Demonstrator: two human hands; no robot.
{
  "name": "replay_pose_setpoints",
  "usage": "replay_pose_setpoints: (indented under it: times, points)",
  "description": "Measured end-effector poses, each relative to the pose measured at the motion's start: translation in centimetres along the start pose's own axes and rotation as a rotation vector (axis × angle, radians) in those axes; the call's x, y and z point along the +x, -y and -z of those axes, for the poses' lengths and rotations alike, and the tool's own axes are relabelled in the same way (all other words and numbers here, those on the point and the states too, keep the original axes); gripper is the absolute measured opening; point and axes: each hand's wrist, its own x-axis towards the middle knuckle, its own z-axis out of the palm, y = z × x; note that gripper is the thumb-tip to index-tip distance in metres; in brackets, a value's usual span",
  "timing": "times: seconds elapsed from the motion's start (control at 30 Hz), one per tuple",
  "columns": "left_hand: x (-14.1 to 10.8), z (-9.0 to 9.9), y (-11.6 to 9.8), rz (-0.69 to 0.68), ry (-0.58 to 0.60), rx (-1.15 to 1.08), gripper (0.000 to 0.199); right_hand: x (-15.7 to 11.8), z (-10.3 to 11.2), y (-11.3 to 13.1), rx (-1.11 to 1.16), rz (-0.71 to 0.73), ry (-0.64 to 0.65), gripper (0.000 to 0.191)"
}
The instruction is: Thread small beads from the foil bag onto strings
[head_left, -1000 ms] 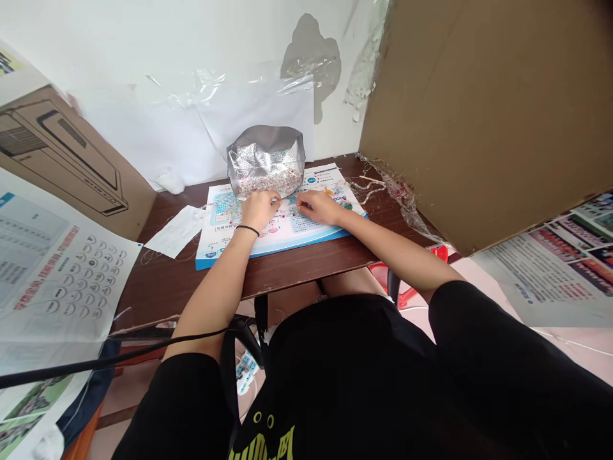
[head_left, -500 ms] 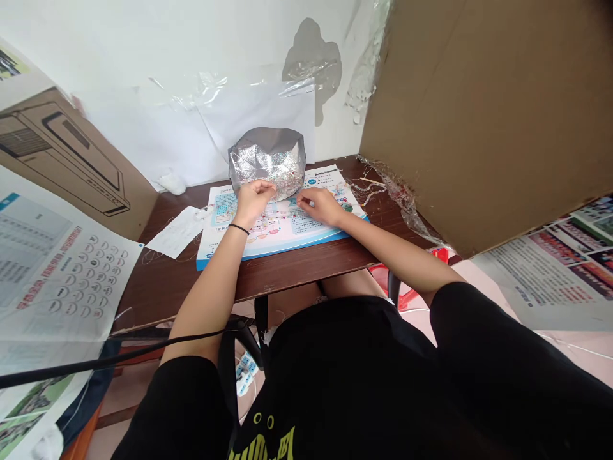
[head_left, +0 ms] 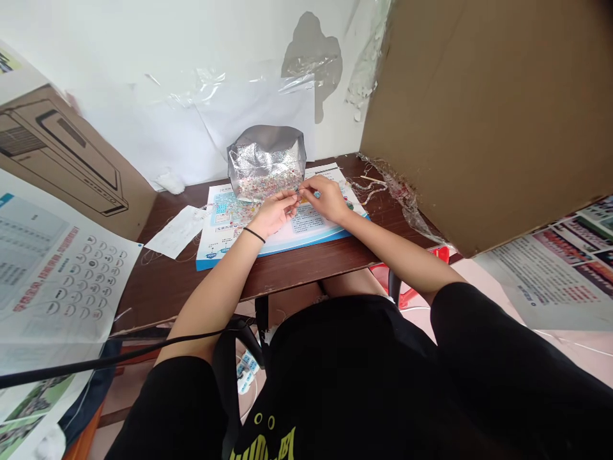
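Note:
My left hand point(head_left: 275, 213) is closed in a pinch, palm turned partly up, its fingertips against those of my right hand. My right hand point(head_left: 326, 197) is pinched too, knuckles up. Whatever lies between the fingertips is too small to make out. Just behind the hands stands an open bag point(head_left: 266, 153) with a silvery lining, and many small mixed-colour beads point(head_left: 268, 182) lie in it. Under the hands is a thick printed book or pad point(head_left: 311, 222) with a blue edge. More loose beads point(head_left: 246, 209) are scattered on it left of my left hand.
A white paper slip point(head_left: 177, 233) lies left of the book on the brown table point(head_left: 292, 271). To the right are beaded strings point(head_left: 375, 190) and crumpled clear plastic point(head_left: 407, 204). Cardboard point(head_left: 479, 115) stands at the right, a printed carton point(head_left: 71, 153) at the left. A black cord point(head_left: 119, 353) crosses my left arm.
My left hand has moved right from the front of the bag to meet my right hand, its palm turning up. My right hand has shifted slightly and its fingers are now pinched.

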Motion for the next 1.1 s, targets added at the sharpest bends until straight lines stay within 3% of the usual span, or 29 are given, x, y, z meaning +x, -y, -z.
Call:
replay_pose_setpoints:
  times: [0.27, 1.1]
  points:
    - [0.5, 0.61, 0.12, 0.005, 0.068, 0.018, 0.009, 0.26, 0.34, 0.15, 0.035, -0.043, 0.006, 0.014]
    - [0.84, 0.67, 0.28, -0.015, -0.037, -0.031, 0.018, 0.1, 0.6, 0.77, -0.035, -0.029, 0.043, 0.012]
